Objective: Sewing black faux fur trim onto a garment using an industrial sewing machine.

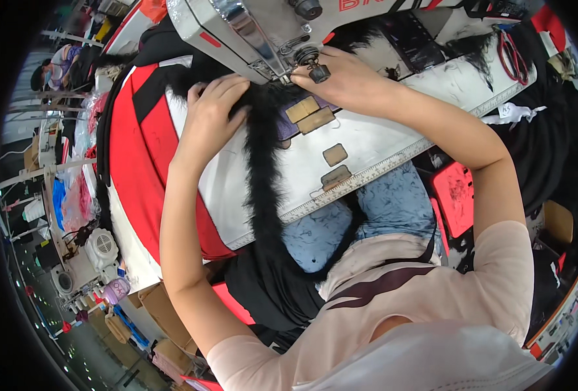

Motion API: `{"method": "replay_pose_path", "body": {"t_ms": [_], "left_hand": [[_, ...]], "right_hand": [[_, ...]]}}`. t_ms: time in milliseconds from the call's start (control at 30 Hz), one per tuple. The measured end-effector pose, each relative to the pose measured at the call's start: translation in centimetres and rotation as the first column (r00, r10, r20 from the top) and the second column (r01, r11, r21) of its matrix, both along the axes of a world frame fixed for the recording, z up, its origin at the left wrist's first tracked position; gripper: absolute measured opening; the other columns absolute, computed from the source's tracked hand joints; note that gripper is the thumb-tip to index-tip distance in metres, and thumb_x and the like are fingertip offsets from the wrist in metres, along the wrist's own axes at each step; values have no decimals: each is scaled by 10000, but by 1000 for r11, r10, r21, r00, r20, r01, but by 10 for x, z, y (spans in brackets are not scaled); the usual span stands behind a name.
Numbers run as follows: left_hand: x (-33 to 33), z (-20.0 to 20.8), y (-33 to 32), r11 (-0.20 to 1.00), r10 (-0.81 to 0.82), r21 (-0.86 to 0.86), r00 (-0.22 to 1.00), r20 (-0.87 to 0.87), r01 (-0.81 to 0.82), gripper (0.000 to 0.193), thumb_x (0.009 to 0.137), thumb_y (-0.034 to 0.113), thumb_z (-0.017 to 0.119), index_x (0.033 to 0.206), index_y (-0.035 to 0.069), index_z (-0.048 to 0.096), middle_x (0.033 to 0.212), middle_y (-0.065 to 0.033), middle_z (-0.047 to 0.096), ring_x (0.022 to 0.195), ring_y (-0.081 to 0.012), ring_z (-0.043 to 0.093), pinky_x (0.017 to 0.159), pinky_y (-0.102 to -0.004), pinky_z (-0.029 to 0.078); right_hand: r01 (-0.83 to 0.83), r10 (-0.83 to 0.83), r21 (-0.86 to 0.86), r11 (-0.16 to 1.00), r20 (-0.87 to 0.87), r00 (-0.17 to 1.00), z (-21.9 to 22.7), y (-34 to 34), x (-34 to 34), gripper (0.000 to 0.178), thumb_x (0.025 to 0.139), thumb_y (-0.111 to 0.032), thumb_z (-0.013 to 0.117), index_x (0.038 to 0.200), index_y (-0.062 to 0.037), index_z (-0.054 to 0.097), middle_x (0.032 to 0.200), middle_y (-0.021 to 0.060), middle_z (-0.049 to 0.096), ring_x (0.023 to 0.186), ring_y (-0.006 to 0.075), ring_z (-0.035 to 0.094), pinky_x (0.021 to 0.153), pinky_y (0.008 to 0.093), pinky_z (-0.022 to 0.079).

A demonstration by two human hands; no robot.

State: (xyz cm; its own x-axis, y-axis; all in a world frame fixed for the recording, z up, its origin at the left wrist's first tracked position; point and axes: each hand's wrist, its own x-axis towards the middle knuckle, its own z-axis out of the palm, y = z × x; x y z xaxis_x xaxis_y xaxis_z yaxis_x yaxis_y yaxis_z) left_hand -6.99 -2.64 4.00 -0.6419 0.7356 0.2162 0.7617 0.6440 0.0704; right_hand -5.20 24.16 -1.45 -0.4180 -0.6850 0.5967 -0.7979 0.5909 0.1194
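A strip of black fur trim (pixel 263 176) runs under the needle area of a white sewing machine (pixel 214 39) and hangs over the table edge to my lap. My left hand (pixel 214 114) lies left of the needle, its bent fingers closed on the black fur and dark cloth there. Close on the needle's right side is my right hand (pixel 344 81), its fingers drawn together. A tension knob and the machine head partly cover them, so what they hold is hidden. Red cloth (pixel 149 143) with a black band lies to the left of my left hand.
Worn tan patches (pixel 334 154) and a ruler strip (pixel 373 174) mark the white table's front. Red-handled scissors (pixel 511 57) and a dark phone-like slab (pixel 414 42) lie right. A red stool-like panel (pixel 455 199) stands by my right elbow. Another person (pixel 57 68) sits far left.
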Motion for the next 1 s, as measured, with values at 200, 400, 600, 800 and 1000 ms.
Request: {"method": "replay_pose_path", "body": {"t_ms": [200,400,600,800,1000], "left_hand": [[-5,11,2,977,-177,-157,959,-223,143,291,702,17,631,985,80,641,917,-27,630,994,-193,587,934,-406,406],[44,14,33,975,-37,-221,960,-278,-27,268,709,126,666,972,79,640,738,-44,572,850,-200,572,903,-366,425],[48,-11,28,938,92,-263,894,-438,-225,384,763,108,591,1145,78,622,1096,-46,630,968,-164,562,883,-301,393],[20,-24,3,984,-73,-176,933,-352,11,395,763,77,563,1147,10,622,1150,-65,648,975,-176,601,890,-303,434],[23,-26,4,987,-31,-159,922,-386,-33,459,773,82,562,1228,110,616,1159,7,655,860,-136,582,784,-265,404]], "right_hand": [[28,-24,-55,998,79,997,-5,-1,-2,127,769,-146,562,838,-61,628,997,93,619,1061,239,567,971,360,427],[97,-99,152,984,4,995,6,6,1,261,924,-254,582,1127,-99,634,974,88,624,963,272,569,850,363,491],[74,-83,86,994,102,991,-3,-1,-3,263,923,-290,600,1100,-107,663,992,97,640,967,292,587,857,371,491],[176,-199,124,976,211,957,10,3,4,230,897,-252,620,1059,-108,698,1041,87,645,983,298,587,870,383,479],[102,-117,74,992,235,965,10,3,3,235,885,-120,600,1108,-128,675,1002,67,648,918,285,589,796,371,482]]}}
